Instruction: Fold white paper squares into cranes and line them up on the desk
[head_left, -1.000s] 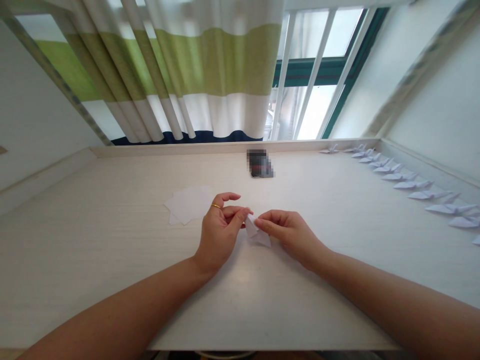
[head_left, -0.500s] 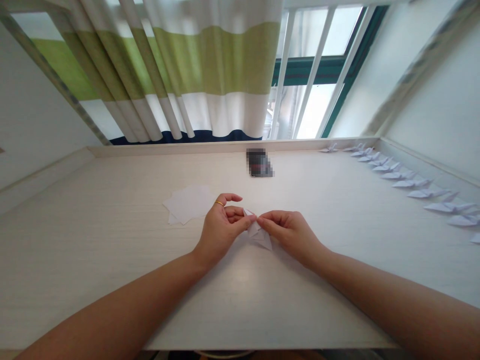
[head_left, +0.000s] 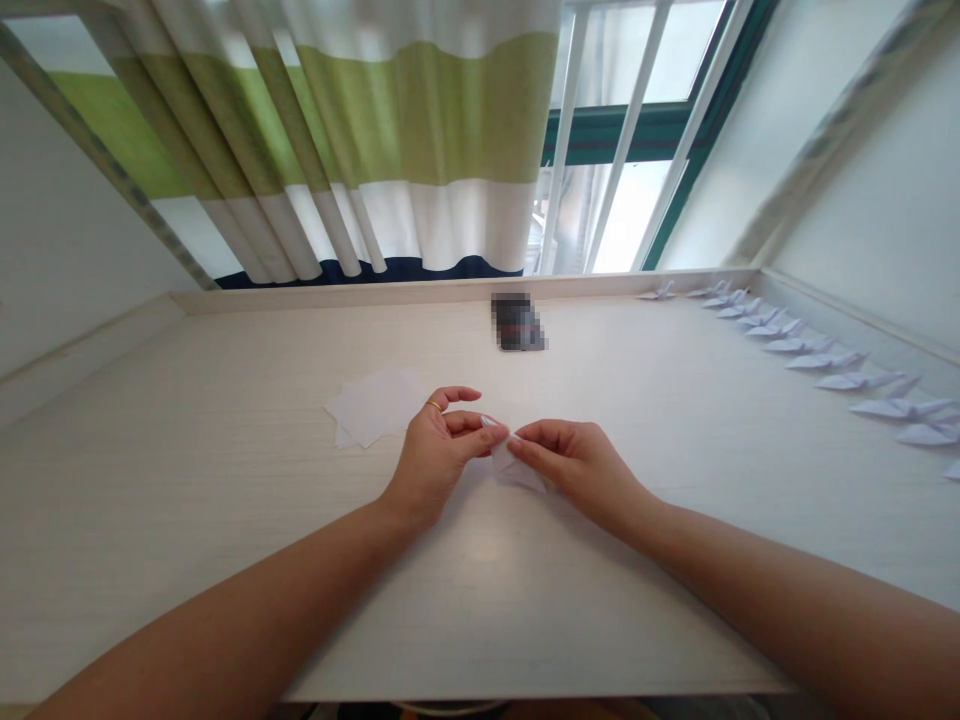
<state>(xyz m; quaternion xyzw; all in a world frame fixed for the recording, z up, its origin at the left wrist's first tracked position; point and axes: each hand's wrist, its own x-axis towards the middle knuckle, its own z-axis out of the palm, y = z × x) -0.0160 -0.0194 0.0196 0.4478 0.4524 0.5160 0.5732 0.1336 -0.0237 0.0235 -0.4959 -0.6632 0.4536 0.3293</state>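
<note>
A small piece of folded white paper [head_left: 517, 474] is held just above the table between both hands, its lower part pointing towards me. My left hand [head_left: 442, 445], with a ring on one finger, pinches its upper left edge between thumb and fingers while the index finger curves free above. From the right, my right hand [head_left: 566, 452] grips the paper close to the left thumb, thumb and index finger together. The fingers cover part of the folds.
A loose stack of white paper sheets [head_left: 371, 408] lies left of my hands. Several folded paper cranes [head_left: 817, 361] line the table's right side. A dark blurred object [head_left: 517, 322] rests near the back ledge [head_left: 360, 298]. Beyond hangs a green and white curtain [head_left: 450, 120].
Both hands keep their pinch on the folded paper. The fingertips have shifted slightly, and the paper's lower part has tilted a little upward.
</note>
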